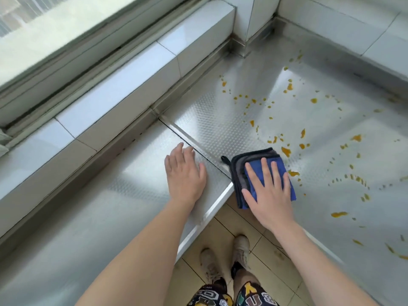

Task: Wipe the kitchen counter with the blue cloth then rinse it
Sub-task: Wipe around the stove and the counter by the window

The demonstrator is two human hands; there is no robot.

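Note:
A folded blue cloth (pixel 240 167) with a grey inner layer and a small black loop lies on the steel kitchen counter (pixel 220 124), near its inner corner edge. My right hand (pixel 270 191) presses flat on the cloth with straight, spread fingers. To the left, my left hand (pixel 184 173) rests flat on the counter's left section, fingers straight, holding nothing. Orange spill spots (pixel 286 151) are scattered over the counter to the right of and beyond the cloth.
A tiled ledge (pixel 123 85) and window frame (pixel 66 40) run along the back left. White tiled walls (pixel 353 25) close the far corner. The counter is L-shaped; beige floor tiles (pixel 260 246) and my shoes (pixel 240 250) show below its inner edge.

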